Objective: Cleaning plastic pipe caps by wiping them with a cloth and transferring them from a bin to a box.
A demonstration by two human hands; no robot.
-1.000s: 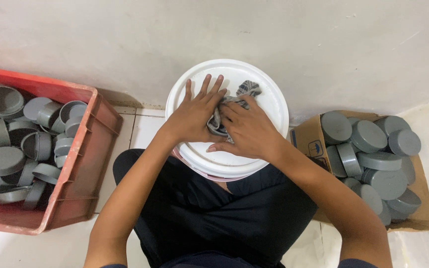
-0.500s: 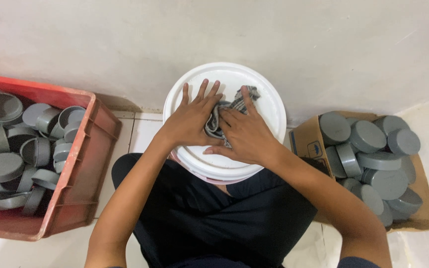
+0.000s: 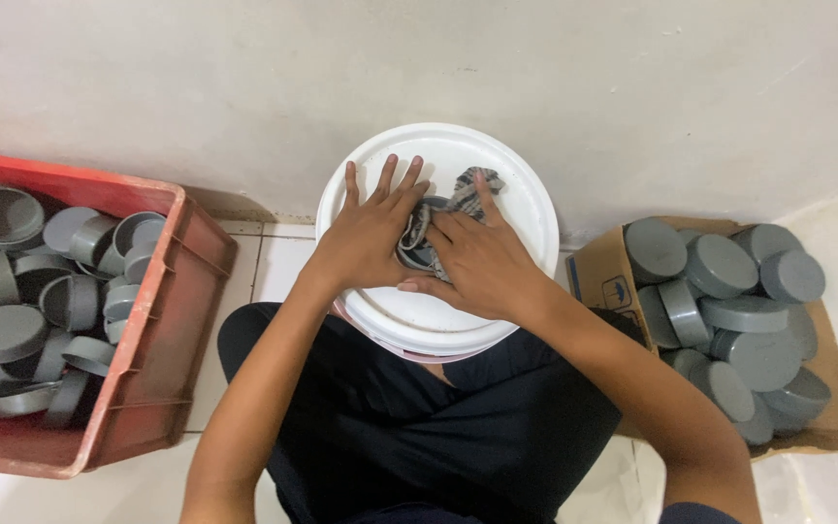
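I am seated on a tiled floor (image 3: 273, 262), looking straight down at my lap, which is covered in dark cloth (image 3: 419, 427). A round white bucket lid (image 3: 526, 209) sits just beyond my knees, at the centre of the view, serving as my worktop.

My left hand (image 3: 366, 243) lies flat on the lid with its fingers spread and pointing toward 12 o'clock; its fingertips press on the left edge of a grey cap (image 3: 421, 254). This grip is apart, not curled round anything.

My right hand (image 3: 477, 262) comes in from 4 o'clock and covers the cap from the right. Its grip is closed on a grey patterned rag (image 3: 467, 189), pressed down onto the cap. The rag's loose end trails away from my fingers toward 1 o'clock, so its long axis runs from the centre of the lid up and slightly right.

The cap sits between my two hands, near the middle of the lid, mostly hidden under them. I cannot tell which way its open side faces.

At 9 o'clock, well apart from the lid, a red plastic crate (image 3: 162, 330) holds many grey caps (image 3: 2, 330), some open side up, some on edge. At 3 o'clock a cardboard box (image 3: 598, 277) holds more grey caps (image 3: 720, 267), mostly flat side up. Beyond everything, at 12 o'clock, is a plain pale wall (image 3: 419, 68).
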